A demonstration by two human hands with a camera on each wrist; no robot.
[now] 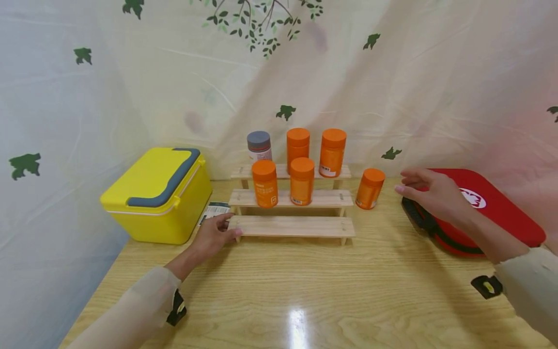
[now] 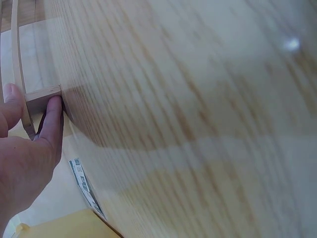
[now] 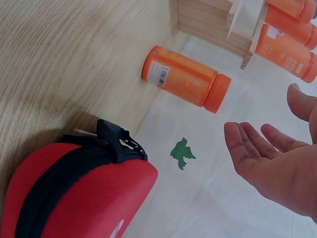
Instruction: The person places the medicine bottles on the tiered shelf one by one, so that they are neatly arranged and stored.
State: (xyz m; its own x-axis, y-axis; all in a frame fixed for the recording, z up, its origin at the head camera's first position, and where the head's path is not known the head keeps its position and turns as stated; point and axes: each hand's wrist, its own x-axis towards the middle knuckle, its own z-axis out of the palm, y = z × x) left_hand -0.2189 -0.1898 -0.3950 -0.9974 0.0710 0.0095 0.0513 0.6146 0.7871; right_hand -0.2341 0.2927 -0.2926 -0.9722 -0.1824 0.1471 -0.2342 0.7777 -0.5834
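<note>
A three-tier wooden step rack [image 1: 292, 226] stands on the table. My left hand [image 1: 213, 236] pinches the left end of its lowest step, thumb and fingers around the wooden leg [image 2: 44, 99]. My right hand [image 1: 440, 194] is in the air above the left part of a red zip case [image 1: 501, 213], holding nothing, fingers slightly bent. Between that hand and the rack, an orange bottle [image 1: 370, 189] stands upright on the table. Two orange bottles, one of them this one [image 1: 265, 184], stand on the middle step. The top step carries a grey-capped bottle [image 1: 259, 145] and two orange bottles.
A yellow cooler box [image 1: 157, 194] with a blue-grey handle sits at the left edge of the table [image 1: 279, 286]. A printed paper [image 1: 215, 210] lies between the box and the rack. Behind everything hangs a pale curtain [image 1: 174, 87] with leaf prints.
</note>
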